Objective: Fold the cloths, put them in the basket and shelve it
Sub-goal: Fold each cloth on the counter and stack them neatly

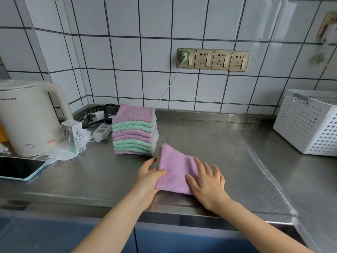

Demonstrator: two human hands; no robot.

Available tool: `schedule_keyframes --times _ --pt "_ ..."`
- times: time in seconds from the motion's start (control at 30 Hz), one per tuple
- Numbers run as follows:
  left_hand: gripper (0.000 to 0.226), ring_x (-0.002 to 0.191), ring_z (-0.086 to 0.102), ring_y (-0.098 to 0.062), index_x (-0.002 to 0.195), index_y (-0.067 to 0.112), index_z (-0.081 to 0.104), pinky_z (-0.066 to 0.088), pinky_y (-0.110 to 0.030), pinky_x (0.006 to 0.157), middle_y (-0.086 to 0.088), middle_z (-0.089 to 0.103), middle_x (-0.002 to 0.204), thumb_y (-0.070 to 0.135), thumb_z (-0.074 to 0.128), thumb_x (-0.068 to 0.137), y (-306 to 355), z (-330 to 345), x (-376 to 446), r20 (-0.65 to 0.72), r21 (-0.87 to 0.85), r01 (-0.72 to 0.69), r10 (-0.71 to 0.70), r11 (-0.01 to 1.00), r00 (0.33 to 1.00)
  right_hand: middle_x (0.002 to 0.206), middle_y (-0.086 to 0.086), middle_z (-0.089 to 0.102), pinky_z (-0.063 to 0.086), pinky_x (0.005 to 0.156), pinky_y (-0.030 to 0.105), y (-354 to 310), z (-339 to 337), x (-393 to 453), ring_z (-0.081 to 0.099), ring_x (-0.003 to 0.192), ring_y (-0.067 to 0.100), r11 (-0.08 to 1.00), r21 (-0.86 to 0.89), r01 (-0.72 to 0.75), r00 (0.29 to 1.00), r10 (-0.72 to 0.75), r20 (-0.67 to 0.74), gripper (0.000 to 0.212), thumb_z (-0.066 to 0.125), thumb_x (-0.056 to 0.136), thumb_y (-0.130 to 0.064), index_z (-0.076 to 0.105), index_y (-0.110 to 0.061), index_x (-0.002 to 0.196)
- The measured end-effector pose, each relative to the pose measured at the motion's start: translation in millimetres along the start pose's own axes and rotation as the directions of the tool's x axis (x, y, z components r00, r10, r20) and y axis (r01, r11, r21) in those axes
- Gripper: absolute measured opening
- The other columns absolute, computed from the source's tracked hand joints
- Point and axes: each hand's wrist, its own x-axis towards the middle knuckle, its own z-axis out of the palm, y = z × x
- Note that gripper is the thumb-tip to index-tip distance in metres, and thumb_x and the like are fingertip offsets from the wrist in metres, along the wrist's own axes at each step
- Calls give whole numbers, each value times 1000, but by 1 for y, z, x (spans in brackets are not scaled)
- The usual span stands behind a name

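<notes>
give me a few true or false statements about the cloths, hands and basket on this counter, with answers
1. Both hands rest on a pink cloth at the counter's front edge. True: the left hand holds its left side and the right hand lies flat on its right side.
2. The stack of cloths is all green. False: pink and green layers alternate, with pink on top.
3. The white basket stands at the right of the counter. True.
4. The pink cloth already lies in the basket. False: it lies on the counter.
5. The kettle stands right of the stack. False: it stands to the left.
</notes>
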Motion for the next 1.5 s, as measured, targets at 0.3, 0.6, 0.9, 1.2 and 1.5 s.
schedule_keyframes --times 0.3,0.6,0.9,1.2,1.5 --pt "39 105 66 -13 129 14 53 52 -29 87 -3 69 117 -2 52 93 47 -16 20 193 181 -351 317 919 929 82 4 63 45 63 23 -38 -45 30 52 63 10 645 759 91 988 40 -152 48 48 94 -14 29 -26 137" --pt "36 75 65 4 125 30 49 49 -15 58 9 65 96 20 60 92 181 -44 120 68 616 -601 725 509 685 87 2 58 47 78 36 -150 -96 164 57 79 21 687 633 357 918 -135 -372 49 40 93 -7 31 -23 138" --pt "31 104 60 -21 124 12 56 50 -31 85 -12 61 120 13 57 94 156 -94 185 -80 613 -306 442 729 893 130 18 51 53 91 46 -169 -33 228 56 107 33 720 694 -26 1000 22 14 45 33 91 -7 46 -13 133" --pt "37 98 61 -21 129 20 50 52 -40 90 -12 62 115 13 56 93 153 -100 189 -121 628 -343 523 699 843 125 20 51 52 56 31 -174 -37 235 57 84 31 839 541 64 997 -71 -8 48 28 90 2 52 -19 126" --pt "46 111 55 -13 129 36 55 44 -35 98 7 59 119 32 68 85 134 -98 201 41 760 -380 544 527 838 87 3 54 47 47 24 -134 -4 251 52 56 16 737 667 109 992 -125 -24 37 37 94 -4 55 -19 122"
